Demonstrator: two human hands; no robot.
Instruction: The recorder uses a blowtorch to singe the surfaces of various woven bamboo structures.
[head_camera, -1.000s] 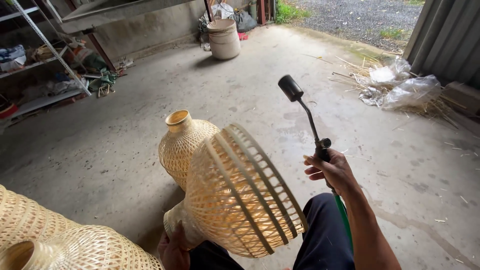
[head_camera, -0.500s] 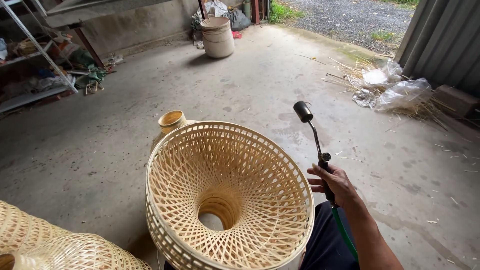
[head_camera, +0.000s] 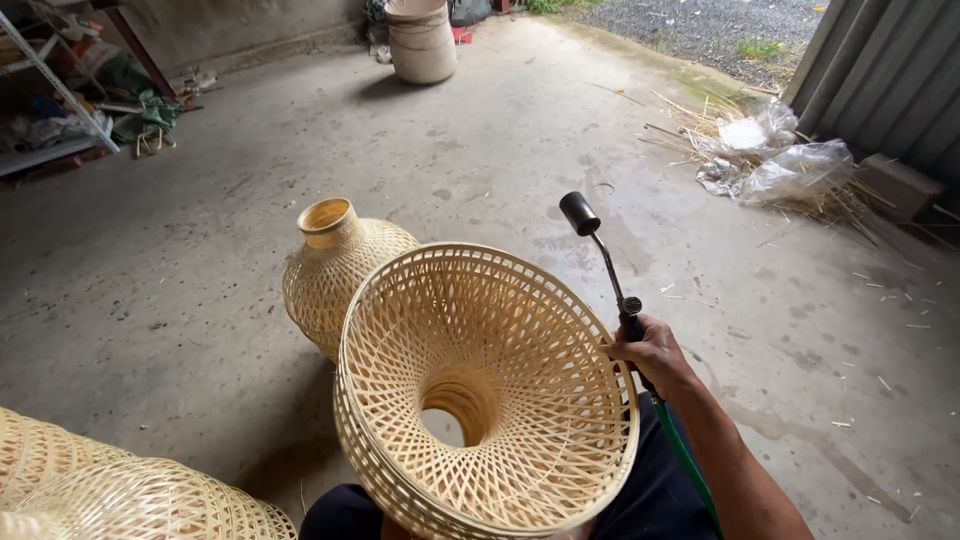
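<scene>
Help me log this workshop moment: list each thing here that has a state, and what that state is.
Funnel-shaped woven basket: tilted, wide mouth facing the camera, in the lap.
Gas torch: gripped in the right hand, nozzle up, no flame visible.
Woven vase: upright on the floor, behind the basket.
White bucket: upright, far off.
Left hand: hidden.

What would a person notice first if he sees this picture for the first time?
The eye goes first to the large woven bamboo shade at bottom centre, its wide mouth turned toward the camera. Just right of it, the right hand grips a black-headed gas torch that points up and away. Behind the shade, a second woven shade stands on the concrete floor.
</scene>
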